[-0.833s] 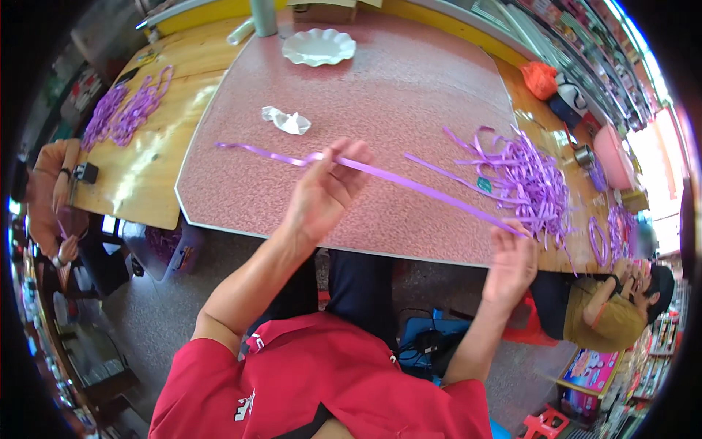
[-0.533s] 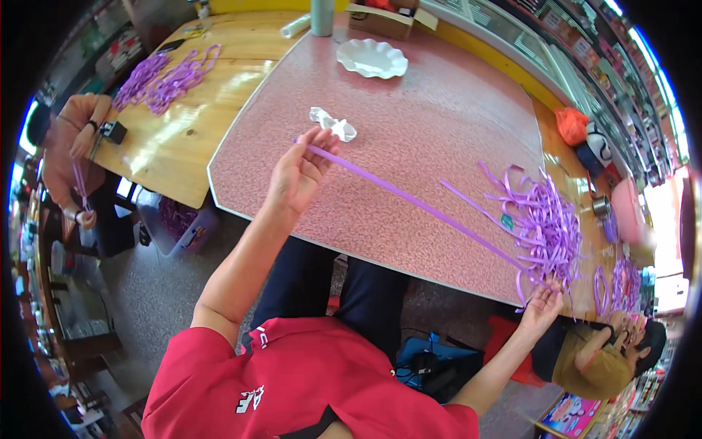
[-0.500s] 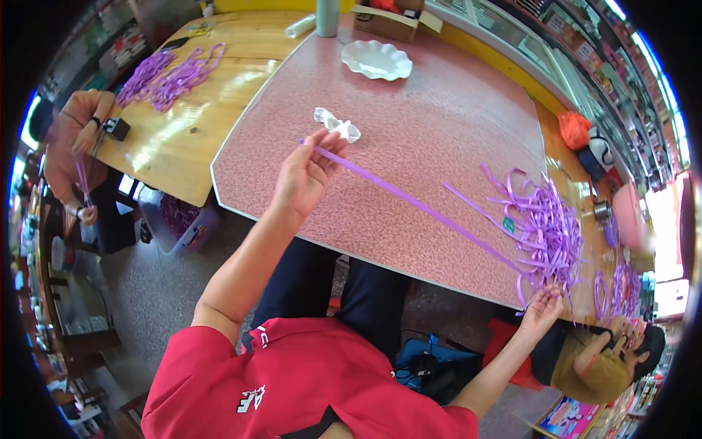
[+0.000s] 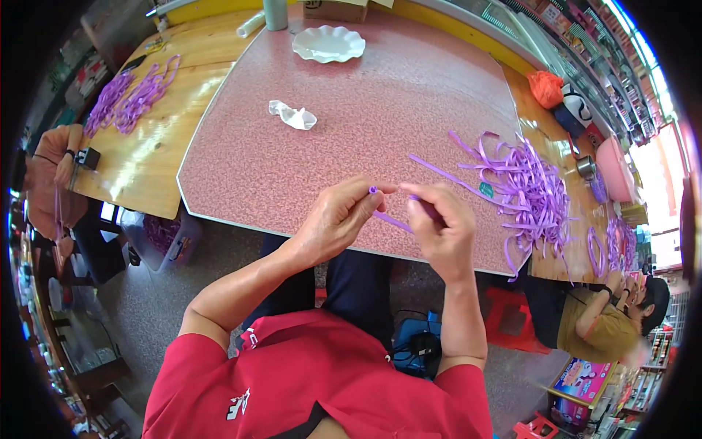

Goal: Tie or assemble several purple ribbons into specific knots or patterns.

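Ribbon [image 4: 395, 222]: purple, mid-frame, running between both hands
Left hand [image 4: 333, 223]: thumb and finger pinching a curl of it
Right hand [image 4: 444, 230]: fingers bent in, pinching it too
Table [image 4: 351, 143]: speckled pink, pale edge; wavy white plate [image 4: 328, 45] up top, crumpled tissue [image 4: 292, 115] lower
Pile [image 4: 532, 192]: purple tangle, right of frame
Room: grey floor [image 4: 157, 314], wood table [image 4: 162, 161] upper left, folks at far left [image 4: 53, 161] and right [image 4: 594, 322]

Scalloped white plate [image 4: 328, 44], crumpled white scrap [image 4: 294, 116], perhaps tissue; orange bundle [image 4: 545, 89], pink basin [image 4: 615, 170]
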A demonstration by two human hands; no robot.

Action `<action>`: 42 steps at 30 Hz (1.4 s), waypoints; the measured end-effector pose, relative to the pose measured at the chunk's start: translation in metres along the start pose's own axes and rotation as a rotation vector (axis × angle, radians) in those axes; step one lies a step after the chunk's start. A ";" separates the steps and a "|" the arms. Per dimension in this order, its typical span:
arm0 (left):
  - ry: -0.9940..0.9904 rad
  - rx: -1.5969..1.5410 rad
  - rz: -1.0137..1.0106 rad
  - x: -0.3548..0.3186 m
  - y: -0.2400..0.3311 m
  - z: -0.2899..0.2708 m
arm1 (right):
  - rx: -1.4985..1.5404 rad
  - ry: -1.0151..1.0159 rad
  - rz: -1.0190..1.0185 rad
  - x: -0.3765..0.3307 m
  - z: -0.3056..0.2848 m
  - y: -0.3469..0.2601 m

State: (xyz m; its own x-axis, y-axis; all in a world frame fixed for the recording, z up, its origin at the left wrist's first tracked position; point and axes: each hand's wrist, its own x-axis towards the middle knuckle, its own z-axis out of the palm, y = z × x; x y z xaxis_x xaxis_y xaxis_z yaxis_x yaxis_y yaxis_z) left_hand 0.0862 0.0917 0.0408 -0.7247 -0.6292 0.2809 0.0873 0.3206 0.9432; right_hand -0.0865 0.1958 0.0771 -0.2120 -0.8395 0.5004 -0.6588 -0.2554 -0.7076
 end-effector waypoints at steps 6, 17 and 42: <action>0.035 0.121 0.135 0.003 0.003 0.002 | 0.086 -0.020 -0.016 0.008 0.026 -0.008; 0.097 -0.203 -0.050 -0.004 -0.006 0.002 | 0.261 0.053 0.112 0.002 0.030 -0.002; 0.007 -0.482 -0.120 -0.003 -0.008 -0.006 | 0.777 -0.044 0.388 -0.010 0.020 0.007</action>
State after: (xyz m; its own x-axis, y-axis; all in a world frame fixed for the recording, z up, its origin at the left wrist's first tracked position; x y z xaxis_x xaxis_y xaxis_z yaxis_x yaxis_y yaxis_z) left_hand 0.0918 0.0871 0.0329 -0.7447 -0.6467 0.1650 0.3110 -0.1174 0.9431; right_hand -0.0746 0.1922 0.0568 -0.2809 -0.9487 0.1449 0.1372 -0.1891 -0.9723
